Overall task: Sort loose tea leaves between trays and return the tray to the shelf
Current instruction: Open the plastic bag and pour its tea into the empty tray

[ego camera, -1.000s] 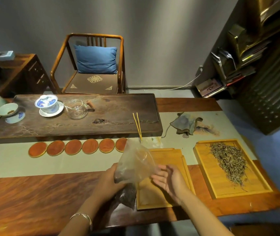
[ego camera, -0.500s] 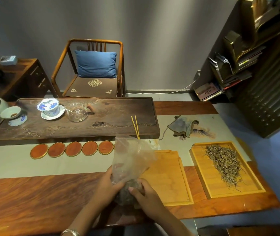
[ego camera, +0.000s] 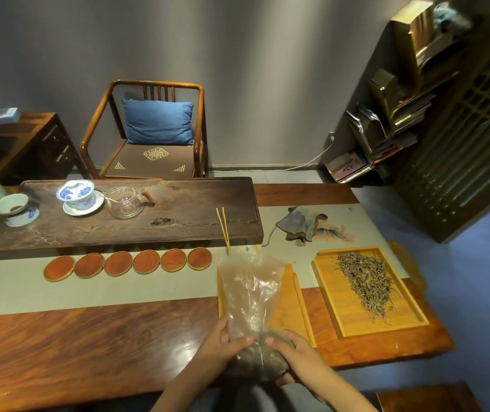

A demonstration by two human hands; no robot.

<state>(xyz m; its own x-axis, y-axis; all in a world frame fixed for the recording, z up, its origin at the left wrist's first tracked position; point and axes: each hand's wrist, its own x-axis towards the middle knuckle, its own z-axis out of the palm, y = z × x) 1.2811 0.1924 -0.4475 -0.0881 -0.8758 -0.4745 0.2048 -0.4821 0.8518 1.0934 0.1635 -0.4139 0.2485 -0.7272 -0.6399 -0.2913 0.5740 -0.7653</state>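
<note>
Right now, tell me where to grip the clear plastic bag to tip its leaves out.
Probably grip the clear plastic bag low, around its dark leaf-filled bottom, from both sides. The left hand and right hand already cup it there. The upper part is empty, limp film standing over the near bamboo tray, so it gives little control.

- Left hand (ego camera: 222, 347) reaches in from the lower edge, fingers curled round the left side of a bag (ego camera: 252, 295), thumb pressed on its front.
- Right hand (ego camera: 294, 359) grips the right side, thumb on top, bare forearm angling down-right.
</note>
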